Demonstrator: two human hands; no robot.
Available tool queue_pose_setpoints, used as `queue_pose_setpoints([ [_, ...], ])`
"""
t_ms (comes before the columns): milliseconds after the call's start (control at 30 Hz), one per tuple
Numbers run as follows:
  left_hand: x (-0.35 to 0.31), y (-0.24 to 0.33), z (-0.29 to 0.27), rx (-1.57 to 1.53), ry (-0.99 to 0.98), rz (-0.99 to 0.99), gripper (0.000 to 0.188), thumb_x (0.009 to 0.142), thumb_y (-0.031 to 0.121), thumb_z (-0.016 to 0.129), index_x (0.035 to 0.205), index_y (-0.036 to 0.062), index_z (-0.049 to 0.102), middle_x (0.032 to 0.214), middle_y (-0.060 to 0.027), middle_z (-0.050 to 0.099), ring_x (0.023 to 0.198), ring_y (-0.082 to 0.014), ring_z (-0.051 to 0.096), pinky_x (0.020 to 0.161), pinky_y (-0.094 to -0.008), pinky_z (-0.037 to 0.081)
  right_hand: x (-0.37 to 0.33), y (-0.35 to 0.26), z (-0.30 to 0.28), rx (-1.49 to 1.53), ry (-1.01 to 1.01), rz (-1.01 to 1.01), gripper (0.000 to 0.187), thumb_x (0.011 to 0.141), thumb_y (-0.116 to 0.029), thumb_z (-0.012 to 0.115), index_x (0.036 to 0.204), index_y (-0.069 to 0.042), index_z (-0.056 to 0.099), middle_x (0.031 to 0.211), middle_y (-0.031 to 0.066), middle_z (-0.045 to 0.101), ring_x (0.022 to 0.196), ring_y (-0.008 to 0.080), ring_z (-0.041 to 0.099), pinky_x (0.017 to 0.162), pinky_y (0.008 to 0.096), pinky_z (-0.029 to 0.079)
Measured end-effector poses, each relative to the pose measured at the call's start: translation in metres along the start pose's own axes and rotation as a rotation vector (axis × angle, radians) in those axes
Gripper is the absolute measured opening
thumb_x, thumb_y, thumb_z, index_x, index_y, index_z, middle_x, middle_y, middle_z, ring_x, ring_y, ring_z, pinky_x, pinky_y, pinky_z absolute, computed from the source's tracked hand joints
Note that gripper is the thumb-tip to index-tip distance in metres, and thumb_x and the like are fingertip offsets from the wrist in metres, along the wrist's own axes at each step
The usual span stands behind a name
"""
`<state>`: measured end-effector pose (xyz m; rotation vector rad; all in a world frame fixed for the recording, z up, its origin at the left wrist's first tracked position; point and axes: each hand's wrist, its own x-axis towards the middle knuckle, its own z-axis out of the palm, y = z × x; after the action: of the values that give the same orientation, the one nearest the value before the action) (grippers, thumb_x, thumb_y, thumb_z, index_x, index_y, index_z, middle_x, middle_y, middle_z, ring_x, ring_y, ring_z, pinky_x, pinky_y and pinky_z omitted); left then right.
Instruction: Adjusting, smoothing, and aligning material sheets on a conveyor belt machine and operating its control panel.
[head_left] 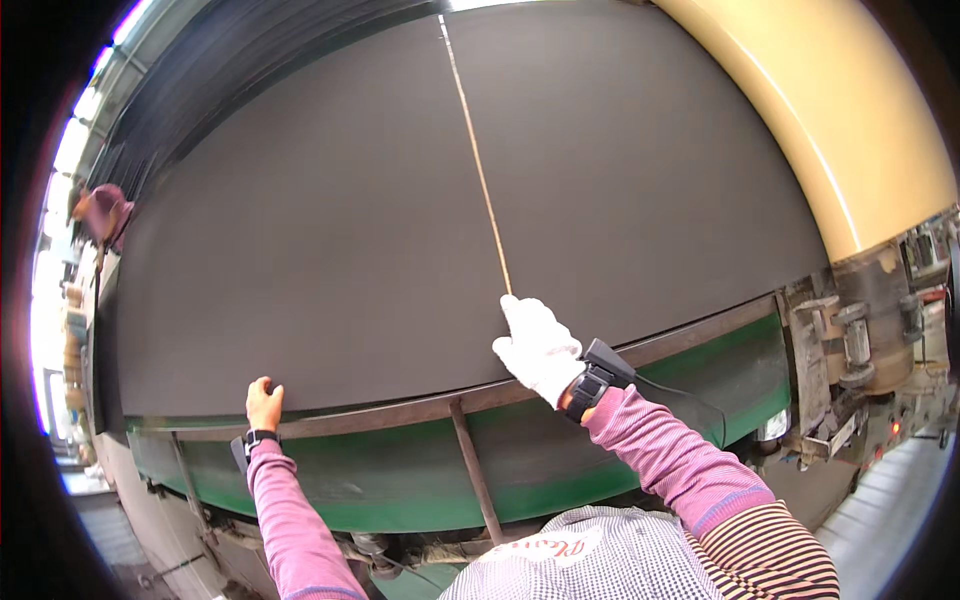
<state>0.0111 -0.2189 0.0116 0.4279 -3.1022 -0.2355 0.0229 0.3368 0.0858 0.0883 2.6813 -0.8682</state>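
Note:
A long, thin, light-coloured stick (477, 160) reaches from my right hand toward the far edge of a wide, dark, smooth sheet (300, 240). My right hand (540, 345), in a white knitted glove, is closed around the stick's near end, over the sheet near its front edge. Bare and further left, my left hand (263, 408) is at the sheet's front edge, with its fingers bent and a little apart. Nothing shows between them. Each wrist carries a black strapped device.
A big yellow roller (830, 110) curves along the right side, with machine parts (860, 340) at its near end. Below the front rail (370, 427) hangs a green-edged belt (380, 490). At the far left is another person in purple (105, 215), blurred.

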Motion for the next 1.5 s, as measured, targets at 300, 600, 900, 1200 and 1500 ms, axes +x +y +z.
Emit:
queue_pose_setpoints([
  [300,-0.013,0.019,0.000,-0.153,0.063,0.163,0.023,0.075,0.013,0.069,0.094,0.0037,0.062,0.086,-0.0089,0.056,0.077,-0.0228,0.057,0.072,-0.0348,0.049,-0.006,0.017,-0.014,-0.082,0.165,-0.076,0.029,0.082,-0.020,0.061,0.106,-0.008,0.052,0.106,0.0151,0.057,0.102,0.0340,0.059,0.082,0.0462,0.053],
  [600,-0.072,0.139,0.004,-0.372,-0.156,0.295,0.034,0.079,0.018,0.067,0.110,0.0026,0.066,0.110,-0.0138,0.060,0.105,-0.0298,0.058,0.093,-0.0384,0.047,-0.017,0.105,-0.076,-0.360,0.279,0.131,0.018,0.083,-0.017,0.059,0.098,-0.008,0.059,0.098,0.0140,0.061,0.095,0.0330,0.062,0.077,0.0448,0.054],
  [900,-0.096,0.246,-0.013,-0.606,-0.510,0.451,0.041,0.092,0.019,0.060,0.131,0.0057,0.057,0.139,-0.0173,0.051,0.129,-0.0277,0.049,0.107,-0.0342,0.038,-0.052,0.135,-0.106,-0.313,0.325,0.254,0.027,0.079,-0.024,0.065,0.097,-0.004,0.064,0.099,0.0189,0.063,0.096,0.0350,0.065,0.081,0.0451,0.054],
  [1200,-0.098,0.214,0.010,-0.273,-0.255,0.468,0.028,0.090,0.022,0.063,0.113,0.0090,0.071,0.109,-0.0126,0.057,0.101,-0.0267,0.055,0.090,-0.0373,0.045,-0.058,0.275,-0.174,-0.338,0.314,0.453,0.044,0.077,-0.030,0.061,0.116,-0.011,0.060,0.111,0.0127,0.058,0.103,0.0316,0.060,0.086,0.0441,0.052],
  [1500,-0.132,0.365,0.007,-0.132,-0.326,0.622,0.030,0.085,0.031,0.067,0.109,0.0123,0.072,0.104,-0.0109,0.058,0.098,-0.0298,0.054,0.088,-0.0393,0.046,-0.124,0.220,-0.185,-0.117,0.779,-0.087,0.025,0.081,-0.023,0.061,0.104,-0.012,0.060,0.102,0.0087,0.059,0.091,0.0295,0.060,0.078,0.0407,0.053],
])
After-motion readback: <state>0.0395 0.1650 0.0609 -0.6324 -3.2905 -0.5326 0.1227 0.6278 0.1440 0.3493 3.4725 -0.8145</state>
